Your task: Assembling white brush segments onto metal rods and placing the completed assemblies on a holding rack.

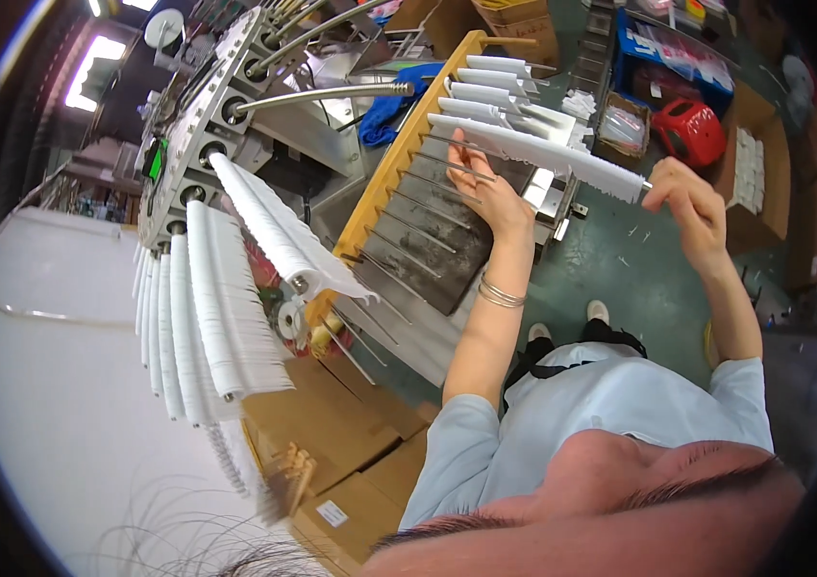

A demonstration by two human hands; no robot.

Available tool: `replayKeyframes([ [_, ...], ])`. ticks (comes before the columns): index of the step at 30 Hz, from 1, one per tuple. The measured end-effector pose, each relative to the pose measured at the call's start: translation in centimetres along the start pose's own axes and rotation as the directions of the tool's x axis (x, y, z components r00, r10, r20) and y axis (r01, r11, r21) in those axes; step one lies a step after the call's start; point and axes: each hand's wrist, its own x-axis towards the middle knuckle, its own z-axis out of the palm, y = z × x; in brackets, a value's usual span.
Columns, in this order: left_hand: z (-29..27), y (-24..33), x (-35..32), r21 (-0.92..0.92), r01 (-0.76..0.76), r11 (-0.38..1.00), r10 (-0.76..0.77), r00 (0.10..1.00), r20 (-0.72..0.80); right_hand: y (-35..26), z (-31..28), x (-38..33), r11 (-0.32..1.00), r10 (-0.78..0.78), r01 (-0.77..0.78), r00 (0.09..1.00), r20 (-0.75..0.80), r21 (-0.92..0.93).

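A metal rod carrying a long, gathered white cloth-like sleeve (543, 154) stretches across in front of me from the wooden rack (394, 163). My right hand (692, 204) is closed in a pinch on the rod's tip, at the sleeve's right end. Below the sleeve's left part is my left hand (490, 190), with its fingers apart and slightly curved. Those fingers reach up beside the sleeve and a bare rod; whether they touch either one is unclear. Several more white sleeves (495, 85) hang on rods farther along the rack, while its nearer rods (418, 231) are bare.
On the left, a metal machine (199, 144) holds several spindles with white gathered sleeves (226, 298). Cardboard boxes (332, 423) stand below it. A red container (687, 133), a blue crate (673, 62) and an open carton (755, 173) are at the right.
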Motion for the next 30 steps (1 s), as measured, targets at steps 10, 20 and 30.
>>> replayKeyframes([
  [10,2.3,-0.9,-3.0,-0.118,-0.060,0.991,0.052,0.996,-0.065,2.1,-4.9,-1.3,0.971,-0.196,0.192,0.980,0.018,0.140],
  [20,6.9,-3.6,-5.8,-0.300,0.351,0.887,-0.385,0.921,-0.060,2.2,-6.7,-7.9,0.792,-0.563,0.589,0.807,0.181,-0.162],
  [30,6.1,-9.1,-7.7,-0.205,0.766,0.609,-0.738,0.642,0.209,2.4,-6.5,-4.7,0.998,-0.036,0.023,0.978,0.207,0.065],
])
